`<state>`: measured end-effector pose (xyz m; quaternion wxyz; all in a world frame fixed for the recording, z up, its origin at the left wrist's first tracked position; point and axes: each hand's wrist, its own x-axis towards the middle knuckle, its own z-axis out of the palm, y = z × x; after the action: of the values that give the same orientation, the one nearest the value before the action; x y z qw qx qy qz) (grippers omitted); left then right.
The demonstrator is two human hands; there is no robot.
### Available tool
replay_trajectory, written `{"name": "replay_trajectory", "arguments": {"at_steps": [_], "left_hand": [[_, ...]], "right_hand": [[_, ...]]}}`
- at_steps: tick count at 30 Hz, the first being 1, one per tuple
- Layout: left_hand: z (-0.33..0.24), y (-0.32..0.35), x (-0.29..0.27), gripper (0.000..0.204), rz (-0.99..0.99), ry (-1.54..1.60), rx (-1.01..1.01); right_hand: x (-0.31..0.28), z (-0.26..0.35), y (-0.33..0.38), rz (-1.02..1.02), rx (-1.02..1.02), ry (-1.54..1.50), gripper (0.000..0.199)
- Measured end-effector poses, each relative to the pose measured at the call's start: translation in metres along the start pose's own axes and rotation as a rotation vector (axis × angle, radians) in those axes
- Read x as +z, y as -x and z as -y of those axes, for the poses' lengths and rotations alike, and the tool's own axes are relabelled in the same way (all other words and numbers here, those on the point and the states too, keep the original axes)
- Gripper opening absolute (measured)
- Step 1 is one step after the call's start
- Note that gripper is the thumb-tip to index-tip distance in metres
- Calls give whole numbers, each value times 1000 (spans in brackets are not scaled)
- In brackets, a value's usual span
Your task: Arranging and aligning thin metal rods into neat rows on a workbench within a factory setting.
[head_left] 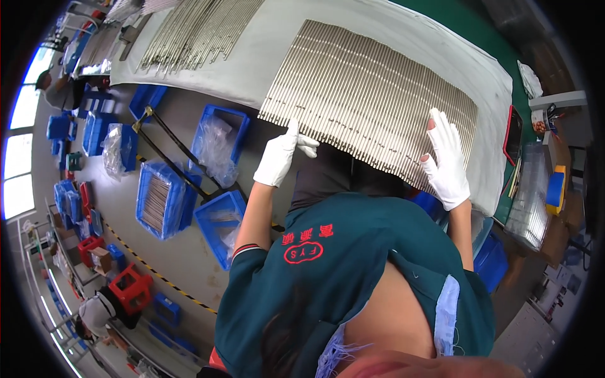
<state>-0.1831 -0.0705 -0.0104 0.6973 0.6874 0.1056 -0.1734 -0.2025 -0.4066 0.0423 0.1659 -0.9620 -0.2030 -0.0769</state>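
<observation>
Rods (372, 94) lie side by side as one flat sheet in front of the person. The right hand (446, 160), gloved, rests flat over their right part, unclenched, thumb spread. The left hand (280, 152), also gloved, is at their near left edge, fingers extended and grasping nothing visible. Beneath is a white cloth (261, 53); a second batch (195, 31) lies upper left. Blue bins (146, 99) stand on the floor (189, 258).

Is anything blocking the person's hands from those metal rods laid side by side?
Nothing visible, apart from the white gloves worn. The right hand lies over the metal rods toward the right; the left hand is at their near left edge, nothing between.
</observation>
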Motion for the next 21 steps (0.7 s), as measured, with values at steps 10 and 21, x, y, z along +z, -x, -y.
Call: {"name": "replay_trajectory", "arguments": {"at_steps": [10, 21], "left_hand": [[-9, 5, 15, 68, 83, -140, -22], [3, 8, 19, 45, 380, -161, -6]], "right_hand": [[-15, -26, 26, -231, 88, -196, 61], [-33, -25, 50, -356, 357, -568, 57]]}}
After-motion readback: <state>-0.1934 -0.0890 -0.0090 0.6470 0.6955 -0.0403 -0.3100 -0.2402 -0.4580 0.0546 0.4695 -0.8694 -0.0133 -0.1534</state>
